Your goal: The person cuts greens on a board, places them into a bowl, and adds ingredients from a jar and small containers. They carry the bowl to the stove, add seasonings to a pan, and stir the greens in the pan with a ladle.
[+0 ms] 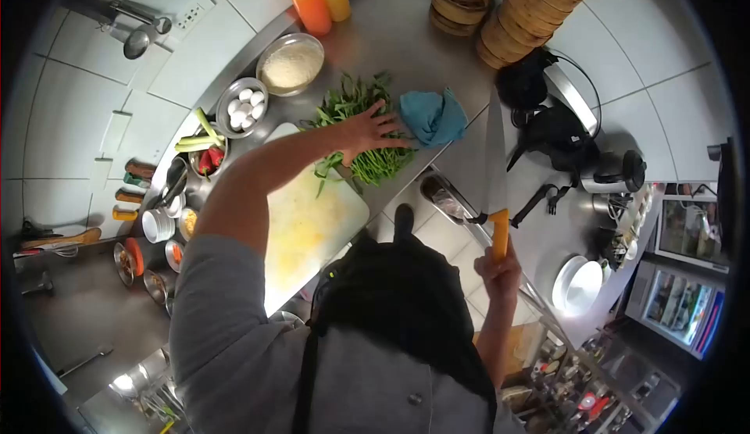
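Note:
My left hand (371,133) lies over a heap of leafy greens (363,106) with its fingers spread apart. The greens have long thin stems and spread over the far end of the white cutting board (312,223) and onto the steel counter. Just right of my fingertips is a crumpled blue cloth (432,117). On the right side, my right hand (498,270) is closed around the yellow handle of a large kitchen knife (495,168). Its broad blade points away from me, apart from the greens. The bare part of the board shows yellowish stains.
Bowls of eggs (246,110), pale crumbs or flour (291,65) and vegetables (209,157) line the wall side. Two squeeze bottles (310,8) and stacked bamboo steamers (531,12) stand at the back. A black bag-like item (555,137) and white plates (580,284) sit right.

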